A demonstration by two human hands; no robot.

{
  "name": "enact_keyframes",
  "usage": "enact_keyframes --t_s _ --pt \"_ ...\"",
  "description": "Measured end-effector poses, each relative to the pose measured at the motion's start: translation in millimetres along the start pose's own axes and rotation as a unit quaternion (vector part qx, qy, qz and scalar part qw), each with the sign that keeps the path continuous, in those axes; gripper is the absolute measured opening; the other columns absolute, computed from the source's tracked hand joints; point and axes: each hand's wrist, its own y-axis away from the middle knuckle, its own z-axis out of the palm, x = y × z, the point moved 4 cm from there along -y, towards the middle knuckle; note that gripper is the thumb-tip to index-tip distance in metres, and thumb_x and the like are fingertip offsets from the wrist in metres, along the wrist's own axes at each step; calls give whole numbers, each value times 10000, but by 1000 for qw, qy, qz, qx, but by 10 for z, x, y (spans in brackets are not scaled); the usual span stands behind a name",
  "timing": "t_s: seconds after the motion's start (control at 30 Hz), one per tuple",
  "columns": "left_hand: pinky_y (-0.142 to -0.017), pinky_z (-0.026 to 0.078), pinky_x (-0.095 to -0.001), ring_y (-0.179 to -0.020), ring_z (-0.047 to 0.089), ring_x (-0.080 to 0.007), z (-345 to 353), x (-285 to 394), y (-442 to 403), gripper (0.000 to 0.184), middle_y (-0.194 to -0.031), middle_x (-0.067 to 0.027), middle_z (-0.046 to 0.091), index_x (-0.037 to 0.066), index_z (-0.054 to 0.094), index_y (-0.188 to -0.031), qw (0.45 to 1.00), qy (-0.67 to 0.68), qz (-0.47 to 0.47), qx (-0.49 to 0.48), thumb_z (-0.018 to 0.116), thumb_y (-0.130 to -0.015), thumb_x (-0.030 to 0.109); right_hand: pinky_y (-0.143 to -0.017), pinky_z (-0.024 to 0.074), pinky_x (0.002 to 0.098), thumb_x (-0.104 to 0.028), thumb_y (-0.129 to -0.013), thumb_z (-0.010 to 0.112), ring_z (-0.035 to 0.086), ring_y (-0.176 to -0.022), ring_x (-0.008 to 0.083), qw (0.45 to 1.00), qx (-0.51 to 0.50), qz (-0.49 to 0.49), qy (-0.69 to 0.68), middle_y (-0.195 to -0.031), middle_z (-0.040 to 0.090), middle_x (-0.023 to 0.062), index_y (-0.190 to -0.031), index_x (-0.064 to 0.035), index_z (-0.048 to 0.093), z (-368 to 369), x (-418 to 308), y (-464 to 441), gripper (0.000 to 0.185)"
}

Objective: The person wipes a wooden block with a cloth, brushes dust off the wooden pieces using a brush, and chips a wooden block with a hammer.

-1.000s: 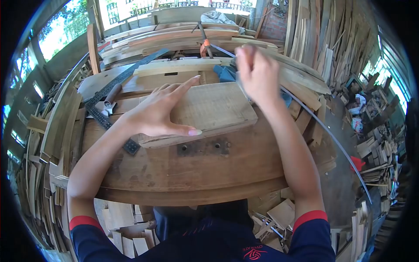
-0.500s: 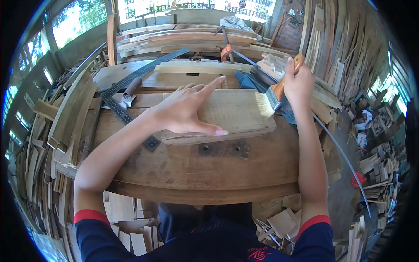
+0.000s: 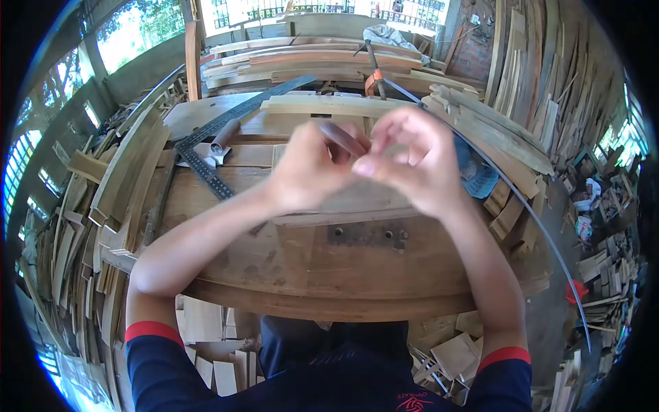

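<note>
One dark rod (image 3: 343, 139) in head view, above wooden block (image 3: 374, 197) — left hand (image 3: 312, 163) clamped round it. Right hand (image 3: 415, 161) beside rod's tip, fingers curled; cannot tell if gripping. Open room between block's front edge and near edge of tabletop (image 3: 295, 269). Metal square (image 3: 206, 173) left of block. Red shirt lettering (image 3: 414, 396) — too small to read surely.

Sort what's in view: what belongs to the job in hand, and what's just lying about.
Likely part of the job:
dark brown rod, held in the left hand, tip near the right hand
wooden block, beneath the hands
workbench

Apparently just lying about:
L-shaped square
round-handled tool
red object, on the floor
</note>
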Motion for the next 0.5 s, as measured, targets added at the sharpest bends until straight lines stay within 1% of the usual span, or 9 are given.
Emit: enact_keyframes --t_s 0.03,0.07,0.17,0.2,0.27,0.3,0.37,0.47,0.5 --pt "-576 475 -298 -609 588 -108 -48 -99 -62 218 -676 -49 649 6 684 -827 999 48 -20 14 746 -866 211 -695 556 229 -163 -768 932 635 -918 78 995 3 36 -89 -1031 651 55 -1070 -38 624 -54 38 -47 449" --pt "-573 471 -296 -608 585 -103 -124 -215 -137 238 -671 -41 646 5 684 -823 994 95 -41 29 723 -888 230 -869 623 360 -441 -761 917 645 -1135 223 998 10 38 -46 -1222 652 182 -1176 0 636 -141 170 -72 668" --pt "-671 493 -308 -752 625 -112 -485 -614 -220 246 -831 -22 698 40 687 -940 977 124 -174 25 590 -1003 257 -1086 505 486 -637 -717 868 555 -1315 347 956 -95 -8 279 -1393 579 235 -1367 -8 558 -254 444 -15 956" --pt "-662 499 -318 -718 631 -123 -704 -748 -284 281 -789 -36 693 28 685 -894 982 5 -175 69 589 -999 270 -1220 330 528 -754 -668 821 423 -1436 421 946 -162 59 273 -1516 480 251 -1505 -35 449 -231 548 21 1165" --pt "-601 505 -353 -583 624 -165 -933 -546 -312 419 -616 -84 637 -4 658 -718 955 -219 -155 128 591 -983 314 -1221 328 517 -740 -672 829 411 -1441 421 929 -196 80 304 -1517 476 250 -1520 -48 442 -225 584 46 1161" --pt "-559 496 -380 -519 617 -201 -999 -555 -318 481 -528 -100 568 -16 621 -639 952 -209 -160 155 601 -971 331 -1221 327 511 -733 -674 833 405 -1444 420 919 -215 91 318 -1517 475 249 -1527 -55 439 -216 604 59 1159" --pt "-540 488 -375 -517 624 -202 -1008 -545 -305 478 -544 -100 578 -21 611 -641 950 -235 -142 151 612 -969 328 -1224 306 529 -743 -651 840 402 -1441 433 915 -214 108 323 -1506 485 251 -1521 -59 453 -213 635 48 1172" --pt "-530 492 -344 -522 625 -160 -743 -419 -257 482 -545 -76 590 -8 615 -656 927 -369 -18 69 604 -1005 324 -1212 314 525 -718 -645 855 418 -1429 420 911 -200 119 340 -1486 503 241 -1505 -64 475 -183 584 44 1145" --pt "-527 489 -329 -524 622 -150 -658 -384 -219 467 -563 -70 599 -6 626 -688 959 -266 -53 82 592 -1024 317 -1205 324 512 -680 -651 873 430 -1421 406 908 -193 109 354 -1478 511 228 -1501 -70 479 -154 567 52 1118"
